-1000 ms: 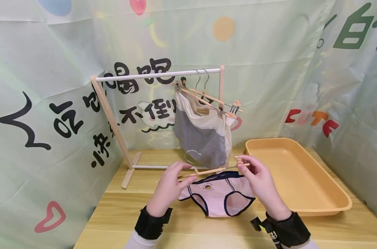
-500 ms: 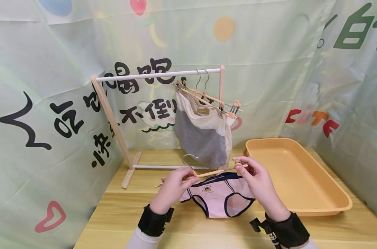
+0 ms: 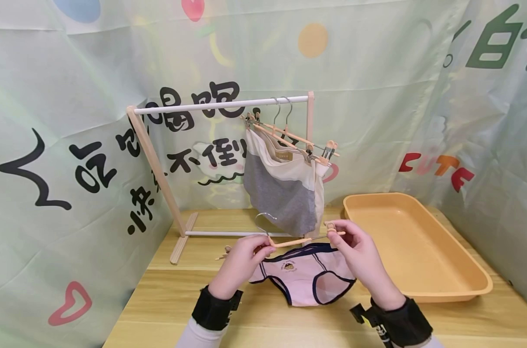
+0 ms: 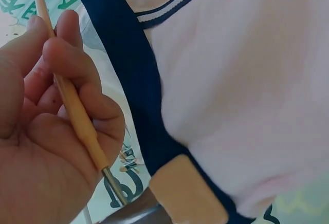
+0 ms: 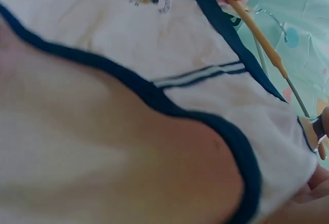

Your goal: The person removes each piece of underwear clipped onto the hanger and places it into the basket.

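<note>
wood table [image 3: 289,326], pink underpants [image 3: 300,280] lower middle of frame. left hand [image 3: 238,263] curled round the hanger [image 3: 296,242], right hand [image 3: 362,252] pinching its end clip [image 3: 331,227], probably keeping the waistband [image 4: 126,64] straight.

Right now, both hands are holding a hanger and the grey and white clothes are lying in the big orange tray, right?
Not quite: the grey and white clothes aren't in the big orange tray. The head view shows them hanging from the white rail. The left hand and right hand are indeed holding a hanger.
</note>
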The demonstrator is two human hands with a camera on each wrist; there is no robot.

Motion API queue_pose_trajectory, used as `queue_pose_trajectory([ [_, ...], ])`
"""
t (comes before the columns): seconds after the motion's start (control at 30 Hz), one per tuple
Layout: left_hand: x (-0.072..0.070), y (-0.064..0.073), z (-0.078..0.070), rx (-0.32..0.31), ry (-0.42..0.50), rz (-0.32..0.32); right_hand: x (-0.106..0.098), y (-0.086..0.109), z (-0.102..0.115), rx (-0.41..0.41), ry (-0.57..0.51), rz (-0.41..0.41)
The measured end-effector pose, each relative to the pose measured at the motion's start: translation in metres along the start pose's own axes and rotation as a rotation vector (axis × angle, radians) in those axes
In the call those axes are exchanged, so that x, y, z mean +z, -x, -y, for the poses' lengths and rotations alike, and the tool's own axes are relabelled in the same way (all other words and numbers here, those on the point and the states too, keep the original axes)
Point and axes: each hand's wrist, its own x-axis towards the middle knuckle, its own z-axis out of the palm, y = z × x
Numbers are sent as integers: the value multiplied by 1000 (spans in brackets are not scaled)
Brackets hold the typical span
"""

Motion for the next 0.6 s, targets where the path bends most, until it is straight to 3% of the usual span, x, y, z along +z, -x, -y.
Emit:
queue_pose_trajectory([
  [0.37, -2, 0, 2, -2, -45, -27, 3, 0, 3, -198, 295, -44],
  [0.6, -3, 0, 4, 22, -60, -27, 3, 1, 5, -221, 374, -60],
])
